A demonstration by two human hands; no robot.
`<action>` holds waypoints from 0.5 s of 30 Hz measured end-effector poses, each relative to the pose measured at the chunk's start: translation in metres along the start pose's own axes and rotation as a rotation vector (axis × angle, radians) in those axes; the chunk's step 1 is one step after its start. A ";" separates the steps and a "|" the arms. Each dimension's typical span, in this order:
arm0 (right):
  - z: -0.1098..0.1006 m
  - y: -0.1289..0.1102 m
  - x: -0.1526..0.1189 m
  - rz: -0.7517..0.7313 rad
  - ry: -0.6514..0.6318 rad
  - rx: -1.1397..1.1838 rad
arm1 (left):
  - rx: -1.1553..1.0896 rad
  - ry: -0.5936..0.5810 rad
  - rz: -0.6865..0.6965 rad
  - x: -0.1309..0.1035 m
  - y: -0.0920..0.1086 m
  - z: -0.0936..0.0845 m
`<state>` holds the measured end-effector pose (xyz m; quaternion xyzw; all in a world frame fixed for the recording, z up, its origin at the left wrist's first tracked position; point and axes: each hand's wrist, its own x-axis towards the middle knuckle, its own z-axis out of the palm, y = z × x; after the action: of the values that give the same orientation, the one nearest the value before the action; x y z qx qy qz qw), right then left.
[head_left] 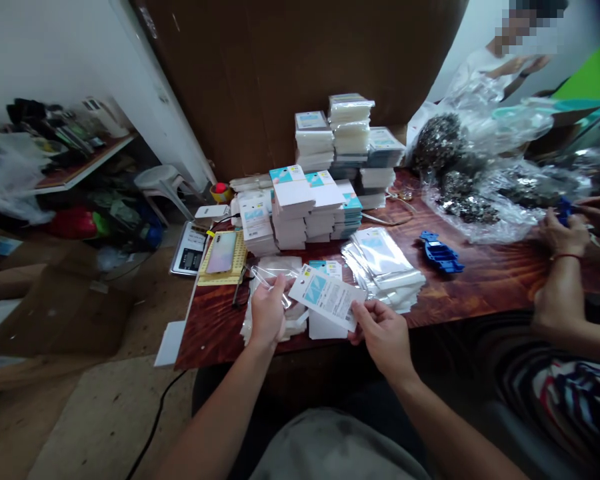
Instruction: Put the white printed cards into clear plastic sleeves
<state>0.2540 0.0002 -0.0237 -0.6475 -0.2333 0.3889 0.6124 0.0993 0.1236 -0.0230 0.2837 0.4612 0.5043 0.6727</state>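
My right hand [384, 333] pinches the lower right corner of a printed packaging card [327, 297], white with a blue panel and small text. Between the thumb and fingers of my left hand [269, 312] is a clear plastic bag [275, 275], close to the card's left end. Under my left hand lies a pile of clear bags [249, 323]. Below the held card is a stack of cards [325, 328], partly covered by it. To the right sits a pile of bagged cards [385, 263] in shiny film.
Tall card stacks [313, 200] stand at the back. A phone [221, 252] rests on a yellow board at left. A blue plastic part [441, 253] and bags of metal pieces [473, 200] lie right, near another person's hands [563, 230]. Another person is behind.
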 end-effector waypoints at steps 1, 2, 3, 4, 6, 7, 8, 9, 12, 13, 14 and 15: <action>-0.001 -0.001 0.000 -0.006 -0.002 0.004 | 0.002 0.001 0.011 -0.001 0.001 -0.001; -0.004 -0.003 0.000 0.003 -0.027 0.012 | -0.006 0.006 0.023 -0.001 0.002 -0.002; -0.007 -0.004 0.000 0.028 -0.075 0.021 | -0.020 0.009 0.033 -0.001 0.004 -0.003; -0.012 -0.005 0.001 0.064 -0.139 0.029 | -0.037 0.010 0.037 0.000 0.006 -0.004; -0.021 -0.007 0.004 0.142 -0.260 0.040 | -0.051 0.006 0.021 0.001 0.010 -0.005; -0.024 -0.008 0.006 0.165 -0.299 0.041 | -0.045 0.001 0.006 0.001 0.012 -0.005; -0.026 -0.008 0.008 0.174 -0.312 0.041 | -0.033 -0.005 -0.007 0.000 0.013 -0.005; -0.027 -0.008 0.009 0.168 -0.304 0.043 | -0.025 -0.013 -0.013 0.000 0.014 -0.005; -0.023 -0.007 0.011 0.082 -0.210 0.041 | -0.008 -0.043 -0.017 -0.004 0.013 -0.004; -0.020 -0.006 0.011 0.042 -0.172 0.034 | -0.003 -0.054 -0.021 -0.005 0.012 -0.004; -0.016 -0.006 0.009 0.005 -0.134 0.027 | 0.004 -0.061 -0.026 -0.006 0.011 -0.004; -0.011 -0.004 0.008 -0.024 -0.098 0.025 | 0.012 -0.065 -0.030 -0.007 0.009 -0.004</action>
<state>0.2679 -0.0002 -0.0218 -0.6172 -0.2658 0.4155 0.6130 0.0913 0.1194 -0.0146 0.2971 0.4462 0.4819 0.6931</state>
